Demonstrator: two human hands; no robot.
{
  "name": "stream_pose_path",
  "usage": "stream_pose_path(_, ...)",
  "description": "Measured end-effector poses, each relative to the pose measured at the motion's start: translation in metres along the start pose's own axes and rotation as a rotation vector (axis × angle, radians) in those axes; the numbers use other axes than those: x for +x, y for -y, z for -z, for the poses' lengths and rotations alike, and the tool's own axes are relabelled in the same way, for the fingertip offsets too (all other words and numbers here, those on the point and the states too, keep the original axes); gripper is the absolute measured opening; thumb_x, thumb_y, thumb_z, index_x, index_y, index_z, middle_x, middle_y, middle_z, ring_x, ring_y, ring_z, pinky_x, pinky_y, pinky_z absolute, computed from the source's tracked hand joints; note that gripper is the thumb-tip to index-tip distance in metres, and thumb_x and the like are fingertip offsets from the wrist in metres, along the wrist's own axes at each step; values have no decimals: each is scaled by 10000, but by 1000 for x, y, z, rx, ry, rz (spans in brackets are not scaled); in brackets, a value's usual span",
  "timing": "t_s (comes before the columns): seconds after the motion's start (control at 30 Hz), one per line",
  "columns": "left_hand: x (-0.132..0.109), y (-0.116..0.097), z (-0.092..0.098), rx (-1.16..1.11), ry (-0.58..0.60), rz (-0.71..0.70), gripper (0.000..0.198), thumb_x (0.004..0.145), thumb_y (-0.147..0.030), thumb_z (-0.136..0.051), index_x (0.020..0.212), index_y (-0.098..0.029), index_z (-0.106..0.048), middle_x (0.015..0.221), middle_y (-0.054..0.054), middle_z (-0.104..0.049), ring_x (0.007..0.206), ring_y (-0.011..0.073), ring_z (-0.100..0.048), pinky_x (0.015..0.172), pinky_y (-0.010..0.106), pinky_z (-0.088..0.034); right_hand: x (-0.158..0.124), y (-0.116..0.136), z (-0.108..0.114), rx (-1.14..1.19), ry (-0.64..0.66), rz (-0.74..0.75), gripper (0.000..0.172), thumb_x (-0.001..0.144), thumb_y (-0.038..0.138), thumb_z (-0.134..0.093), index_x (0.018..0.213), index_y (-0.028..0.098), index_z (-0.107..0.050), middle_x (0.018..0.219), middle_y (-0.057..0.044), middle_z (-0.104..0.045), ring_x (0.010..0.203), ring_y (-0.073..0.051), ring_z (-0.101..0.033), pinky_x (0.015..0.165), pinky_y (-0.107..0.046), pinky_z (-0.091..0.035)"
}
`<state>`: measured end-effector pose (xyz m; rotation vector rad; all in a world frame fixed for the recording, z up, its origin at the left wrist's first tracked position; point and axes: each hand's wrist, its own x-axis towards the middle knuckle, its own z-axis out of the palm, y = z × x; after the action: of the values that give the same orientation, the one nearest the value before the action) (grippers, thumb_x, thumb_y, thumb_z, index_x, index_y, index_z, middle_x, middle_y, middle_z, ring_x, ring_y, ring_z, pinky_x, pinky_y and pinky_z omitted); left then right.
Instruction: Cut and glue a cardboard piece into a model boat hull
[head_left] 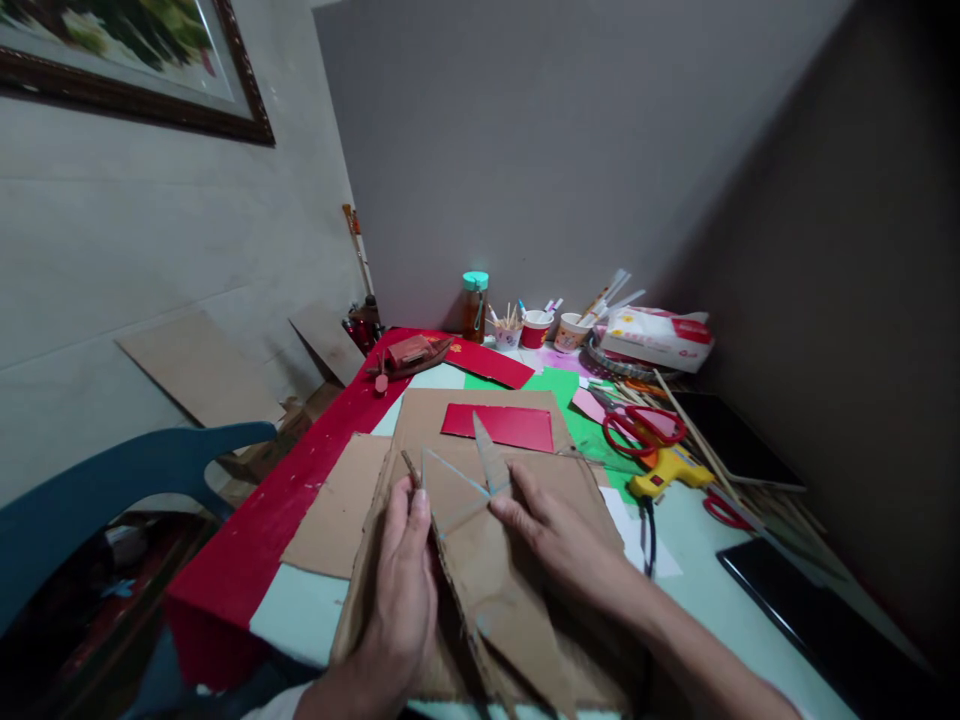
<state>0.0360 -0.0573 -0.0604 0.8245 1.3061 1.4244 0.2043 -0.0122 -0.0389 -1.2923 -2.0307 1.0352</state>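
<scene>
cardboard piece (pixel 491 580) between left hand (pixel 401 580) and right hand (pixel 551 525) | left: pinching its edge | right: pinching its upper part

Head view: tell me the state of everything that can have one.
Left hand, gripping cardboard
Right hand, gripping pointed piece
Bottle, upright, lid on
Glue gun, lying on its side
Scissors, lying down, blade opening unclear
Black device, flat, surface dark
Red card, lying flat
</scene>
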Motion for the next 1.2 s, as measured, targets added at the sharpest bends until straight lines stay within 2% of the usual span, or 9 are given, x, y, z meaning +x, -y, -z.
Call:
stream_pose_path(0.13,17,-26,26,161,28,-131,401,891,-469,-577,1184,-206,-499,1208,149,-656,1146,306,-654,1001,507,-532,17,3,30,49,182,92,462,992,367,-511,1424,204,-517,1438,-74,-574,1262,-224,-590,1033,-358,-493)
stream_pose_path(0.2,27,-41,36,263,-35,-304,415,880,-394,-617,1234,-254,-454,1322,105,-568,1240,271,-570,1129,510,-410,25,6,35,20,271,134,393,980,317,-552,1364,239,-577,1336,-33,-654,1187,-204,-631,1007,-335,-501)
stream_pose_path(0.27,36,-53,38,405,-1,-424,398,814,-287,-712,1181,-244,-565,1390,83,-518,1359,273,-438,1234,471,-229,32,9,32,-65,321,129,332,971,252,-550,1286,187,-632,1206,-71,-714,1084,-232,-668,952,-368,-520)
stream_pose_path(0.37,51,-57,26,992,533,-673,510,910,-196,-572,1406,-231,-460,1491,118,-471,1444,283,-337,1226,526,-206,43,13,24,-210,367,114,303,942,147,-529,1218,104,-649,1144,-132,-715,1038,-253,-661,916,-383,-505)
stream_pose_path(0.43,64,-53,17,1110,769,-661,521,925,-173,-538,1433,-225,-439,1453,128,-521,1391,268,-425,1178,484,-318,47,13,24,-276,394,121,332,893,81,-551,1211,107,-644,1129,-110,-710,1021,-229,-644,890,-338,-488)
stream_pose_path(0.53,86,-44,11,1149,921,-622,490,931,-197,-554,1413,-235,-467,1411,103,-560,1325,254,-478,1141,429,-355,44,10,37,-350,428,76,332,843,80,-607,1168,111,-664,1001,-74,-724,860,-204,-636,730,-283,-458)
stream_pose_path(0.73,114,-46,4,1260,1036,-512,191,922,-280,-553,1077,-188,-618,1068,80,-634,1045,268,-570,918,380,-439,34,2,59,-382,459,-31,219,883,266,-670,1058,141,-714,935,-35,-727,818,-174,-625,678,-242,-402)
stream_pose_path(1.03,137,-60,-21,1283,1341,-367,274,880,-443,-554,951,-180,-584,882,24,-613,778,200,-556,665,283,-412,34,4,55,-445,418,-87,268,870,276,-643,1102,170,-727,980,-61,-734,892,-205,-641,682,-249,-384)
stream_pose_path(1.2,135,-55,-23,1330,1337,-388,134,872,-317,-515,869,-190,-556,830,16,-582,755,194,-539,665,295,-398,34,6,53,-497,411,-97,237,853,307,-661,1048,191,-730,910,-46,-722,837,-197,-631,631,-250,-357)
